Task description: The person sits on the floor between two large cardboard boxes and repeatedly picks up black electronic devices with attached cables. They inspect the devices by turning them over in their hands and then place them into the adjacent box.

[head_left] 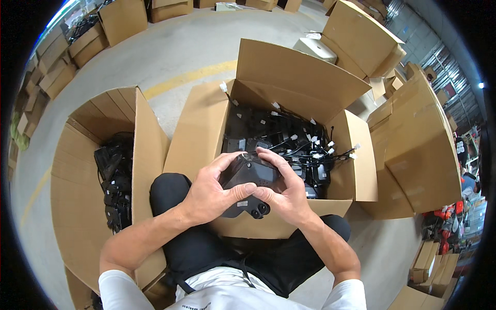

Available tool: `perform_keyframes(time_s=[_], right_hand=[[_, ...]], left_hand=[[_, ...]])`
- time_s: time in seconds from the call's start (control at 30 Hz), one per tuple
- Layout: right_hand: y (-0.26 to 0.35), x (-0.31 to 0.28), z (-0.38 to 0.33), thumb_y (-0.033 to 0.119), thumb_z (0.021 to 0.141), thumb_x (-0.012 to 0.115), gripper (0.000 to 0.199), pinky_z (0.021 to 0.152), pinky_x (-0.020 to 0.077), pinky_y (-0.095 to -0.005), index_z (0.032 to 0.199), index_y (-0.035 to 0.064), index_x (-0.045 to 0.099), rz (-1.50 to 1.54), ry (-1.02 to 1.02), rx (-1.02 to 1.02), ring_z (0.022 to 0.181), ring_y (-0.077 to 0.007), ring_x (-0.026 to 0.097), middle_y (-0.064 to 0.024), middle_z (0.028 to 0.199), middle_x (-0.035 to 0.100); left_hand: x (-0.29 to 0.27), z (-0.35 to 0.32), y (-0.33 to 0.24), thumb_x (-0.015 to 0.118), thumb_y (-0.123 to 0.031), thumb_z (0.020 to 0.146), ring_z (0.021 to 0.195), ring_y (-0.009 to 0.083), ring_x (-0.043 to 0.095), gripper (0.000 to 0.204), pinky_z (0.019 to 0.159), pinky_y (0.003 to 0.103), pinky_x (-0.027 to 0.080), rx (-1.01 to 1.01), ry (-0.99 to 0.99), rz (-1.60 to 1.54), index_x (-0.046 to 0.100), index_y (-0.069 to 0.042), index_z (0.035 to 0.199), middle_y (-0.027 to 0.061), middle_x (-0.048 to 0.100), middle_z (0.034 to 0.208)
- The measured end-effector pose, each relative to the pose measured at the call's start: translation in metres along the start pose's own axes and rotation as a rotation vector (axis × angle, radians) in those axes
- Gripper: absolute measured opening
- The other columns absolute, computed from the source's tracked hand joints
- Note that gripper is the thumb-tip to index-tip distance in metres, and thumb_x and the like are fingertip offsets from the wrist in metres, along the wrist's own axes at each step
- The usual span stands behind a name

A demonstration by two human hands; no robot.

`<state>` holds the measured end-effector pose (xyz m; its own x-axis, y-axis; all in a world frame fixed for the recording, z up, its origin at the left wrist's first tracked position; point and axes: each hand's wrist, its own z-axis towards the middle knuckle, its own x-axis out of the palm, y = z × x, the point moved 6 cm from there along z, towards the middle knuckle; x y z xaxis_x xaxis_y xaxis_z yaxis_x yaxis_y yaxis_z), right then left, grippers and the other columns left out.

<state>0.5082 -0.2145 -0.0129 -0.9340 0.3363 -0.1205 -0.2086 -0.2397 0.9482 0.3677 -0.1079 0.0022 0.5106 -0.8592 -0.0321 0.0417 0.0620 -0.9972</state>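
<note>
In the middle of the frame, the left hand [209,194] and right hand [287,188] are both wrapped tight around a black plastic part [248,181], above an open box [289,139].

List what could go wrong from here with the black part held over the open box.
1. The black plastic housing is held by both hands, left hand and right hand, above the brown cardboard box; a slip might drop it onto the parts below.
2. The tangled black cables with white connectors lie just beyond the fingers and could snag when reaching in.
</note>
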Motion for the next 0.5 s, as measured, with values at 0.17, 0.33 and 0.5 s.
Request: perform_keyframes(time_s=[0.17, 0.33, 0.5], right_hand=[[0.005, -0.001, 0.003, 0.014, 0.089, 0.082, 0.068, 0.104, 0.0505, -0.0343, 0.145, -0.0014, 0.049, 0.107, -0.113, 0.097, 0.126, -0.0215, 0.056, -0.0142, 0.142, 0.054], [-0.007, -0.023, 0.005, 0.021, 0.089, 0.084, 0.071, 0.100, 0.0531, -0.0320, 0.146, -0.0007, 0.047, 0.329, -0.293, 0.177, 0.118, -0.0189, 0.061, -0.0128, 0.132, 0.060], [-0.010, -0.025, 0.001, 0.018, 0.091, 0.081, 0.065, 0.097, 0.0533, -0.0301, 0.144, 0.0004, 0.049, 0.383, -0.364, 0.172, 0.114, -0.0164, 0.062, -0.0108, 0.128, 0.062]], left_hand=[[-0.007, -0.001, 0.009, 0.089, -0.028, 0.082, 0.112, 0.0224, 0.063, 0.078, 0.096, 0.036, 0.053, 0.058, -0.137, 0.042, 0.044, 0.003, 0.136, 0.0148, 0.057, 0.127], [-0.011, -0.006, 0.007, 0.090, -0.020, 0.080, 0.123, 0.0267, 0.057, 0.066, 0.104, 0.040, 0.049, 0.240, -0.100, 0.336, 0.048, -0.002, 0.127, 0.0183, 0.051, 0.137], [-0.007, -0.004, 0.011, 0.091, -0.014, 0.077, 0.132, 0.0250, 0.051, 0.063, 0.112, 0.036, 0.041, 0.219, -0.027, 0.125, 0.050, -0.005, 0.124, 0.0164, 0.045, 0.144]])
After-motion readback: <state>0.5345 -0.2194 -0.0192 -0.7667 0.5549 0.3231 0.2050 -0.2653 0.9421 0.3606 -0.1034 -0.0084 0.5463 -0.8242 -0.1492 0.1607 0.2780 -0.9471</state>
